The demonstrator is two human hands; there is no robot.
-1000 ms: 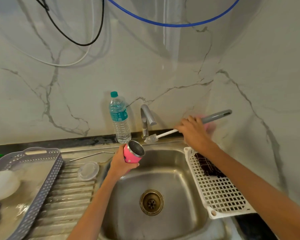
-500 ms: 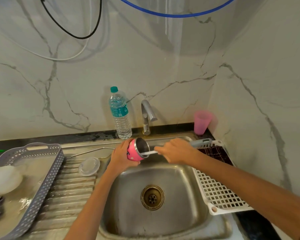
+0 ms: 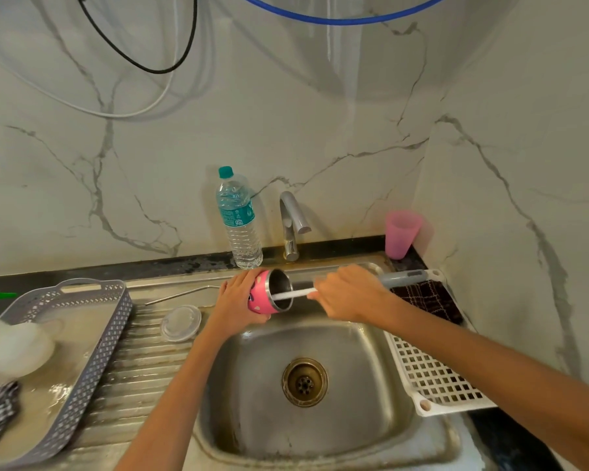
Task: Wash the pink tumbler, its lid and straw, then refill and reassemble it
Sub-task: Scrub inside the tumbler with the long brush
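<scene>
From where I stand, the widest open room over the sink (image 3: 361, 433) is the basin's middle and near side, around the drain (image 3: 305, 382). The back edge is barred: the left hand (image 3: 237, 300) holds the pink tumbler (image 3: 261, 299) on its side and the right hand (image 3: 349, 294) holds a brush (image 3: 291, 295) into its mouth, with the tap (image 3: 291, 222) and water bottle (image 3: 238, 226) standing just behind. A white rack (image 3: 436, 375) overhangs the right rim. Leftward, the lid (image 3: 181, 322) and straw (image 3: 181, 294) lie on the ribbed drainboard (image 3: 140, 375), hemmed by a grey basket (image 3: 92, 351).

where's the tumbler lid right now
Head view: the clear lid lies on the ribbed drainboard left of the sink, between the grey basket and the left hand, near the metal straw.
</scene>
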